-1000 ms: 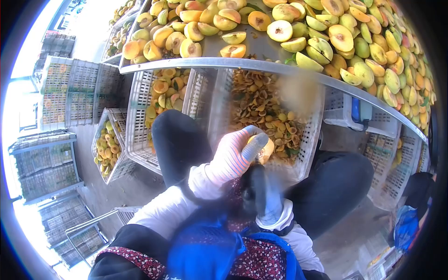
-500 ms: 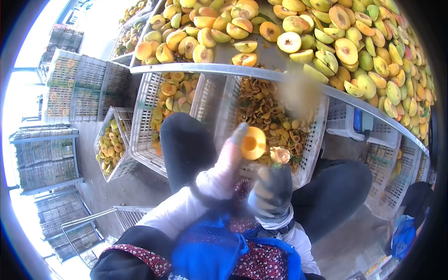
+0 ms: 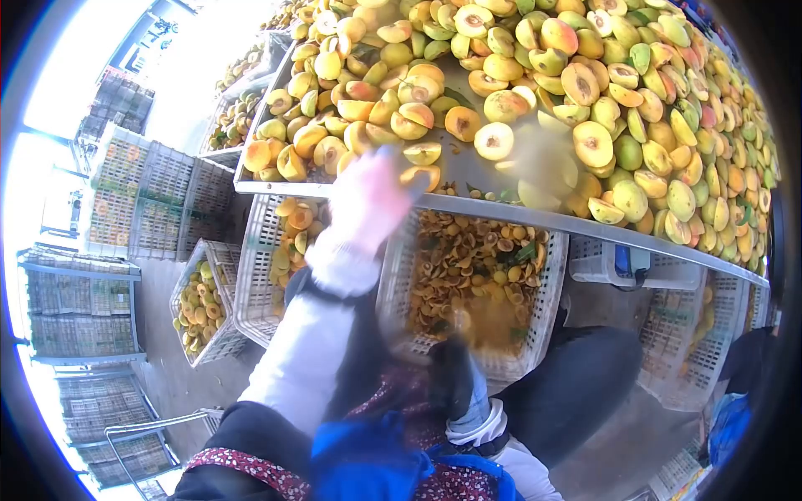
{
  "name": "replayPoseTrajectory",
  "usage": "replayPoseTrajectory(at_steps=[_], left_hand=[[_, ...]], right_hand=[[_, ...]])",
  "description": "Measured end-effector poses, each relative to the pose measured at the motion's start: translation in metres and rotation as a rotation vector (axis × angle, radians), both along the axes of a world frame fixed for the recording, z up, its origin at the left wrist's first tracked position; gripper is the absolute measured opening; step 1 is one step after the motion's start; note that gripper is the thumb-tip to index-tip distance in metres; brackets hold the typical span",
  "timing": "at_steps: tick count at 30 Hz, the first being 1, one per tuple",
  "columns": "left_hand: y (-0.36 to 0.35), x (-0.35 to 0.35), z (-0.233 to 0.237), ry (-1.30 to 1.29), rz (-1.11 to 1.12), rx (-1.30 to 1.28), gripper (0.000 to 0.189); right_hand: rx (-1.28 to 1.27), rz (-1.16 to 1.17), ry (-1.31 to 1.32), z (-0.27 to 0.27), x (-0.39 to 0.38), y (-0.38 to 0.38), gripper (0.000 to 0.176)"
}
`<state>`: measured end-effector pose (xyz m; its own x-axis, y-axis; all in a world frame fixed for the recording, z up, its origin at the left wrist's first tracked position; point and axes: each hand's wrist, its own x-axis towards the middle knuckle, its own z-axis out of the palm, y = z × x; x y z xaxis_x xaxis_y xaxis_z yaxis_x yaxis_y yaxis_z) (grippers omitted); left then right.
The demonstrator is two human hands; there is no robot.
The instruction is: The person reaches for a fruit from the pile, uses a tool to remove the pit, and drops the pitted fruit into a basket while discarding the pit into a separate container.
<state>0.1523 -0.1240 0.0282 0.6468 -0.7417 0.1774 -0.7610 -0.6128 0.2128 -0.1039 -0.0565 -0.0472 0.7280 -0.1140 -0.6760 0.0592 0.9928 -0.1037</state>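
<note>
My left hand [image 3: 372, 200], smeared by motion, is over the metal rim at the near left of the tray. Its fingertips are close to the peach halves [image 3: 422, 153] there; whether it holds one I cannot make out. Lower down, my right hand [image 3: 455, 371] in a dark glove is closed in front of my lap, at the near edge of a white crate [image 3: 551, 309]. What sits in its fingers is blurred. Brown fruit scraps [image 3: 476, 259] fill that crate. Yellow and green peach halves are heaped across the tray [image 3: 535, 219].
Left of the scrap crate stands another crate [image 3: 251, 284] with peach halves. A smaller crate of fruit [image 3: 200, 309] is on the floor, with stacked crates [image 3: 150, 196] behind. My knee [image 3: 593, 359] is beside the scrap crate. At the far right, part of another person [image 3: 735, 417] shows.
My left hand has moved up and forward from above the scrap crate to the tray; the peach half seen in it no longer shows. My right hand has moved down and left. The view has shifted.
</note>
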Motion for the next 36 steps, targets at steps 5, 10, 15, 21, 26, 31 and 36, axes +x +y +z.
replayPoseTrajectory(at_steps=[5, 10, 15, 21, 26, 31, 36], left_hand=[[-0.065, 0.026, -0.019, 0.087, -0.167, 0.250, 0.046], [-0.010, -0.046, 0.014, 0.211, -0.584, -0.108, 0.050], [0.047, -0.081, -0.017, 0.650, -0.644, -0.294, 0.052], [0.087, -0.099, -0.019, 1.273, -0.516, -0.370, 0.066], [0.104, -0.122, -0.026, 1.863, -0.108, -0.702, 0.051], [0.104, -0.129, -0.032, 1.724, 0.122, -0.790, 0.042], [0.105, -0.131, -0.034, 1.675, 0.093, -0.759, 0.051]], right_hand=[[-0.140, 0.034, 0.159, 0.013, 0.000, -0.009, 0.037], [-0.014, -0.192, -0.401, 0.041, -0.010, -0.033, 0.033], [-0.113, -0.236, -0.084, 0.034, 0.009, -0.035, 0.029], [-0.315, -0.160, 0.027, 0.038, 0.008, -0.026, 0.017], [-0.373, -0.070, 0.120, 0.062, 0.019, -0.025, 0.018], [-1.353, 0.081, 0.218, 0.024, 0.006, -0.005, 0.022], [-2.146, 0.173, 0.380, 0.016, -0.004, 0.005, 0.026]])
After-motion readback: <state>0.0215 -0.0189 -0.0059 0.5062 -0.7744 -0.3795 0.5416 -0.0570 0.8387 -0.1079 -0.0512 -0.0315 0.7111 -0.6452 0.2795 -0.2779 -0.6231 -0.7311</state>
